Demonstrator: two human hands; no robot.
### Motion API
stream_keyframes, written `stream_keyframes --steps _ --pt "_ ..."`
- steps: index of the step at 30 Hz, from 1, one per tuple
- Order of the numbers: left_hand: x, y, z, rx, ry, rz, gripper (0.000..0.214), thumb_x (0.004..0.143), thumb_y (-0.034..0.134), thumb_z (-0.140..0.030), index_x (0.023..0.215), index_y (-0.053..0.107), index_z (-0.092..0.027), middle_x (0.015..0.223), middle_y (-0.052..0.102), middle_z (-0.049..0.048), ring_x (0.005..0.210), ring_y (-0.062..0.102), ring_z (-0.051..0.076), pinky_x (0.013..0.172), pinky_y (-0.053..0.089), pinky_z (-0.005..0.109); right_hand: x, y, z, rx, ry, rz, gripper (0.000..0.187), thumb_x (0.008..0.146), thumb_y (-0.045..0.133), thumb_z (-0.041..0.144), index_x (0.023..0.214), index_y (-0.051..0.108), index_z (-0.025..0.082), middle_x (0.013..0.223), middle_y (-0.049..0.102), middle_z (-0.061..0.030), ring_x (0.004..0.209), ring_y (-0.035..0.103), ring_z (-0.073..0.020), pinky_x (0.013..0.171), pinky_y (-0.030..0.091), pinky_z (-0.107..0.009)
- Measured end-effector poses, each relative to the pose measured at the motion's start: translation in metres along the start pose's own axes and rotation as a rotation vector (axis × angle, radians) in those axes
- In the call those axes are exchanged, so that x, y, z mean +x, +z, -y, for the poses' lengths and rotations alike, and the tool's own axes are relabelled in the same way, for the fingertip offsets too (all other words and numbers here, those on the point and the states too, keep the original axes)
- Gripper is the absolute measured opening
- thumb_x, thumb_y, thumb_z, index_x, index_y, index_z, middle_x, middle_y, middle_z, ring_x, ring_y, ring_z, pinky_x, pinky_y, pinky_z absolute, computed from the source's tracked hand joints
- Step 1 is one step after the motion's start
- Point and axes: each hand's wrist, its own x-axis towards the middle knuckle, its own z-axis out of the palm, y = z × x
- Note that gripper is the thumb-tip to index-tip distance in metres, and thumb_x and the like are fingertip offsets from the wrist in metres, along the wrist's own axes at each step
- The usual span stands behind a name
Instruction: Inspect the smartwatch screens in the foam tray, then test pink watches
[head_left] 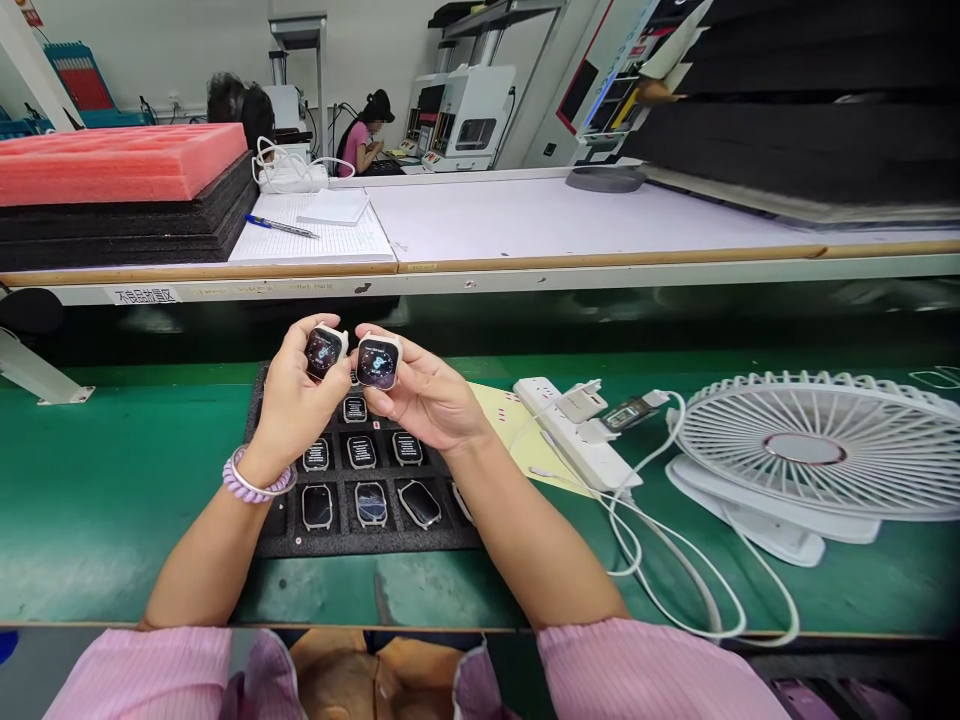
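Note:
My left hand [300,395] is closed round a smartwatch [324,352] whose dark screen is lit with a small blue-white figure. Close beside it, my right hand [431,395] grips a second smartwatch [377,362] by its edges, its lit screen showing a similar figure. Both watches have pale cases and no straps show. They are held up over a black foam tray [337,542], where several watches lie in separate cutouts. Some in the tray, such as one watch [361,452], show white text; the front row, including a tilted watch [420,503], is dark. My hands and forearms hide part of the tray.
Right of the tray are yellow paper [491,410], a white power strip [577,440] with plugs and cables, and a white fan [817,450]. A shelf [480,220] behind bears foam stacks [112,170], a notebook and a pen [281,226]. Two people sit beyond.

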Motion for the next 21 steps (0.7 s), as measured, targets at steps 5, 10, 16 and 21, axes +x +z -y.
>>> stream_keyframes --steps 5,10,16,21 --pt "-0.0006 -0.0009 -0.0021 0.026 -0.006 -0.008 0.042 0.081 0.068 -0.033 0.12 0.059 -0.021 0.09 0.056 0.0006 0.074 0.053 0.015 0.071 0.045 0.029 -0.0004 0.0005 0.0009 -0.006 -0.003 -0.01 0.056 0.075 0.094 0.046 0.123 0.072 0.028 0.105 0.072 -0.0024 0.062 0.051 -0.0116 0.059 0.047 -0.027" --pt "-0.0012 -0.0009 -0.0021 0.02 -0.005 -0.011 0.042 0.081 0.067 -0.032 0.12 0.059 -0.02 0.089 0.055 0.0003 0.072 0.051 0.014 0.069 0.045 0.028 -0.0008 0.0006 0.0016 -0.012 -0.003 -0.013 0.058 0.073 0.095 0.048 0.123 0.072 0.028 0.106 0.072 -0.0028 0.063 0.05 -0.0122 0.059 0.046 -0.027" --pt "-0.001 0.0001 0.001 0.009 0.043 -0.02 0.041 0.079 0.067 -0.029 0.118 0.061 -0.018 0.087 0.058 -0.0001 0.071 0.054 0.013 0.067 0.046 0.026 0.0 -0.0028 -0.0009 -0.003 -0.017 0.02 0.06 0.077 0.092 0.044 0.128 0.068 0.024 0.107 0.071 -0.0047 0.063 0.049 -0.0109 0.059 0.047 -0.025" --pt "-0.0011 0.0012 0.0034 -0.012 0.056 -0.036 0.04 0.079 0.069 -0.027 0.117 0.062 -0.018 0.086 0.061 -0.0001 0.069 0.054 0.012 0.065 0.046 0.025 0.0004 -0.0052 -0.0028 -0.005 -0.029 0.037 0.059 0.08 0.09 0.044 0.13 0.067 0.024 0.109 0.07 -0.0053 0.064 0.049 -0.0113 0.059 0.048 -0.026"
